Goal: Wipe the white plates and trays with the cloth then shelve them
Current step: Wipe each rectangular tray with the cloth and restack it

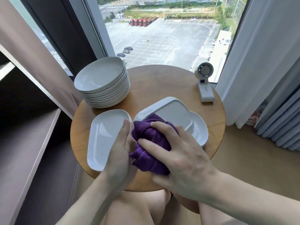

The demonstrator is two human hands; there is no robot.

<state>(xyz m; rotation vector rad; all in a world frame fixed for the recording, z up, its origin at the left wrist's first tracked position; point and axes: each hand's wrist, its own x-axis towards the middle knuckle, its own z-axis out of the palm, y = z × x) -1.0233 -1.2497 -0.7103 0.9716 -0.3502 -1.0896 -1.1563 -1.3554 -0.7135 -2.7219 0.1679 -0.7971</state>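
Note:
A white rectangular tray (172,111) is held upside down and tilted above the round wooden table (154,82). My right hand (180,153) grips a bunched purple cloth (147,138) and presses it against the tray's near end. My left hand (121,150) holds the tray's near left edge, with its fingers partly behind the cloth. Under the tray lies a white dish (200,129) with a wavy rim. A white oblong tray (103,137) lies flat at the left front. A tall stack of several white plates (103,82) stands at the back left.
A small white fan (204,82) stands at the table's back right. Dark shelving (32,127) runs along the left. A large window is behind the table, with curtains (259,62) at the right. My knees are below the table's front edge.

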